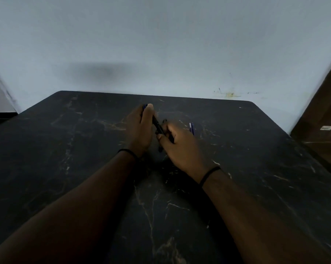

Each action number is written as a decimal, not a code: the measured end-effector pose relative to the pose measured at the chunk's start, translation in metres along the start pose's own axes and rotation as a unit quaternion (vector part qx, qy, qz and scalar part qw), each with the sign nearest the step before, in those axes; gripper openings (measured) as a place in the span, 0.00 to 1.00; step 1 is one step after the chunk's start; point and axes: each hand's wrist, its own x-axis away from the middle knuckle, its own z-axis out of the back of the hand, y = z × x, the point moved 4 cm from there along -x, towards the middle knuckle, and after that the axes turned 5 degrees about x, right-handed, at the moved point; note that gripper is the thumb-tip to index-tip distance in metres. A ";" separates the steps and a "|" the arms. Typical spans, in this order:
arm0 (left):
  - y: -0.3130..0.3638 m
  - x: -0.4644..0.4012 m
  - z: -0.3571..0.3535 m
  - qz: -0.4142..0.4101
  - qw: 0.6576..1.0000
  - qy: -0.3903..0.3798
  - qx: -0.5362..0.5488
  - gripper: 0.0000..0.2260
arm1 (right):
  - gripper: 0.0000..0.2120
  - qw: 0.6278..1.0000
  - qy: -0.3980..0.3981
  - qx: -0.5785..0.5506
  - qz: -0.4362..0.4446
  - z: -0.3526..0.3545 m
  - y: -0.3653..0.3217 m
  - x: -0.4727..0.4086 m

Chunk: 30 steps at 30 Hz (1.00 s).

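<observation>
— Where is the black pen (pixel 158 125)?
— Over the table (pixel 65 149), bridging both hands, its long axis slanting from far-left to near-right
— Who grips it?
— The left hand (pixel 140 130) curls round the far end and the right hand (pixel 180 145) pinches the near end
— Next?
— Probably a pull along that axis. A blue pen (pixel 191 128) lies just right of the black pen, nearer the right hand

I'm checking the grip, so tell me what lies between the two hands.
A slim black pen spans the gap, its ends held by the left hand and the right hand, above the dark table. The head view shows it.
</observation>
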 end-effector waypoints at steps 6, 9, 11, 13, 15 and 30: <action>0.000 -0.003 0.006 -0.043 0.999 0.004 -0.031 0.22 | 0.05 1.000 -0.015 0.013 -0.024 0.001 0.007 0.000; 0.002 0.000 0.004 -0.064 0.995 -0.012 -0.079 0.24 | 0.12 0.999 0.010 0.041 -0.024 0.004 0.007 -0.001; 0.003 0.002 0.001 -0.070 0.993 -0.026 -0.090 0.24 | 0.14 0.999 0.008 0.040 -0.029 0.005 0.008 -0.002; 0.003 0.002 -0.002 -0.076 0.993 -0.034 -0.083 0.22 | 0.14 0.999 -0.003 0.010 -0.044 0.004 0.009 -0.002; 0.002 0.001 -0.003 -0.072 0.994 -0.035 -0.072 0.20 | 0.14 0.998 -0.005 -0.014 -0.060 0.005 0.010 -0.002; 0.006 0.005 -0.007 -0.035 0.994 -0.032 -0.102 0.19 | 0.19 0.991 0.000 0.118 -0.061 0.009 0.002 -0.004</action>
